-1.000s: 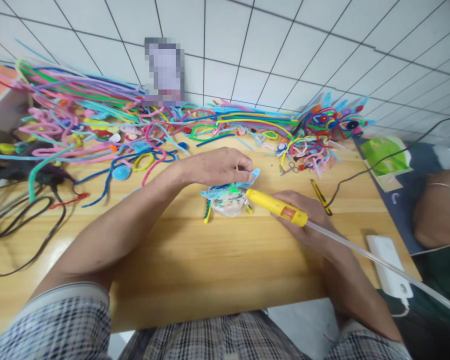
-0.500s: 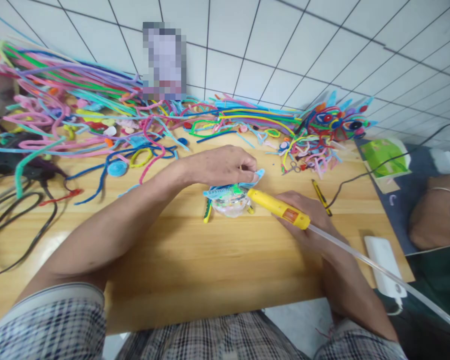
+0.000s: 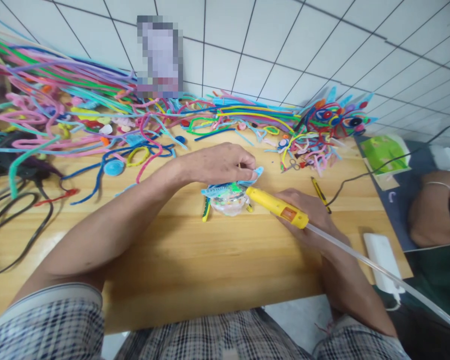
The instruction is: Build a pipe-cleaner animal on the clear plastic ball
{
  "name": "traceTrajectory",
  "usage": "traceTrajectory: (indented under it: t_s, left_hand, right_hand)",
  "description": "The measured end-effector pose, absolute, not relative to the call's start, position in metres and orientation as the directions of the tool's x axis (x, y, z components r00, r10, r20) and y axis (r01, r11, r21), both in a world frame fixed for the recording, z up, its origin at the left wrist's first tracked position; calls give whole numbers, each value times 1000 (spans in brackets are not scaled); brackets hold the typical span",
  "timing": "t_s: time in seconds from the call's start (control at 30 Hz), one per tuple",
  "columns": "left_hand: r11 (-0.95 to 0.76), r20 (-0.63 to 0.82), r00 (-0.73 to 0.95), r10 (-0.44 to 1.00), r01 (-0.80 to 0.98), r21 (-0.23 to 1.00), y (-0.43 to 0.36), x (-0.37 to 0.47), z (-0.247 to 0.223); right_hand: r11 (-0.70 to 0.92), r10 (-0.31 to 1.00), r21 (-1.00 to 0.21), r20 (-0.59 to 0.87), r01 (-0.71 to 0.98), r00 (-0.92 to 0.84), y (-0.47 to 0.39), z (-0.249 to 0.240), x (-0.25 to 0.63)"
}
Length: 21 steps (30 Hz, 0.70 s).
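Note:
My left hand (image 3: 228, 164) pinches the edge of a light blue piece (image 3: 257, 175) above a small round clear item (image 3: 229, 202) with bits of green and other colours on it. In my right hand (image 3: 298, 207) is a yellow glue gun (image 3: 275, 206), its tip close to the green patch at the top of the round item. A clear glue stick (image 3: 360, 254) runs out of the gun's back end toward the lower right. Yellow-green handles (image 3: 206, 210) stick out from under the round item.
Colourful pipe cleaners (image 3: 78, 80) lie along the wall. Small scissors (image 3: 292, 164), a yellow cutter (image 3: 320, 194) and a white power bank (image 3: 383, 261) are at the right. Black cables (image 3: 41, 235) curl at the left. Another person's arm (image 3: 433, 210) is at the far right.
The view has shifted slightly. Both hands keep nearly the same places and holds, with the glue gun's tip still at the round item.

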State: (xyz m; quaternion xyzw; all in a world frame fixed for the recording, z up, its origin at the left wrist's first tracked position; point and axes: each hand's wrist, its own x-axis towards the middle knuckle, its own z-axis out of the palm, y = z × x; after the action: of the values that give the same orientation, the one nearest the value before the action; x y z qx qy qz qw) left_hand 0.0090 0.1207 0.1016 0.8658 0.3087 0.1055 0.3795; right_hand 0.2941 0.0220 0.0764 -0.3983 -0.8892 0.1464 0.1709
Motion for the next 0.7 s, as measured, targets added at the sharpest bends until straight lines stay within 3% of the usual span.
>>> traceTrajectory:
  t_s: [0.43,0.7]
  left_hand:
    - [-525,-54,785,617,462,715,121,10,101]
    - [-518,-54,783,619,460,721,121,10,100]
  right_hand:
    - [586,797,-420,145,693,-586,25,64,297]
    - [673,734,-366,217,643,-644,21,75,296]
